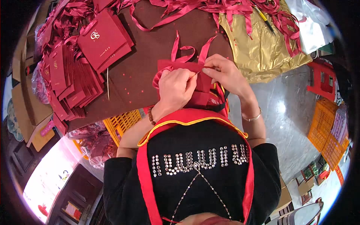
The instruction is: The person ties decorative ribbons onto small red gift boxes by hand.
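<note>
A dark red paper gift bag (203,83) lies at the table's near edge, against my apron (195,115). My left hand (176,87) is closed over it, thumb and finger pinched near the bag's upper edge. A loop of red ribbon (157,79) shows at that hand's left side. My right hand (225,73) is also pinched, its fingertips at the same edge, close to the left ones. A thin strip of red ribbon appears to run between the two pinches. Loose ribbon ends (205,49) stick up beyond the bag. The exact grip is partly hidden by the fingers.
Stacked red bags (77,84) and a larger bag pile (105,40) lie on the brown table (138,75) at left. Red ribbons (180,13) cross the back. Gold sheeting (243,56) carries a yellow-and-black tool (264,19). Orange crates (323,118) stand on the floor.
</note>
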### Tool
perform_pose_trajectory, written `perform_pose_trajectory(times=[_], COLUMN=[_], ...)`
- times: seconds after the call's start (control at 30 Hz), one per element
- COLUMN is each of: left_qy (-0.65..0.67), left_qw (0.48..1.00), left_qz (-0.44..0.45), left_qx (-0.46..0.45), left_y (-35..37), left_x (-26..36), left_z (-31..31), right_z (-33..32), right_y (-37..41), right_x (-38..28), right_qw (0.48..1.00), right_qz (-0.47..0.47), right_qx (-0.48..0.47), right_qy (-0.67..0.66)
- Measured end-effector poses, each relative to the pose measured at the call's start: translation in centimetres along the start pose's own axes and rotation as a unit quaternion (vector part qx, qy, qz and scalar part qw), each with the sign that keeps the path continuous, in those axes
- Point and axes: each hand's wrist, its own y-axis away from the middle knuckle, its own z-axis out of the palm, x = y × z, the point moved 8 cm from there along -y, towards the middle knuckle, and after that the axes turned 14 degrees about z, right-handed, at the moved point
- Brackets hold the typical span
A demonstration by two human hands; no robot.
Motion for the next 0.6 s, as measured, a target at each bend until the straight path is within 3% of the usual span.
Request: perform_pose_trajectory(times=[0.4, 0.6], left_qy=[0.011, 0.044], left_qw=[1.000, 0.997], left_qz=[-0.017, -0.057], left_qx=[0.009, -0.016], left_y=[0.0, 0.3], left_x=[0.0, -0.1], left_z=[0.2, 0.0], right_z=[0.1, 0.4], right_y=[0.5, -0.7], right_x=[0.0, 2.0], right_qw=[0.998, 0.972], right_qz=[0.026, 0.108], right_qx=[-0.012, -0.103], right_qy=[-0.050, -0.181])
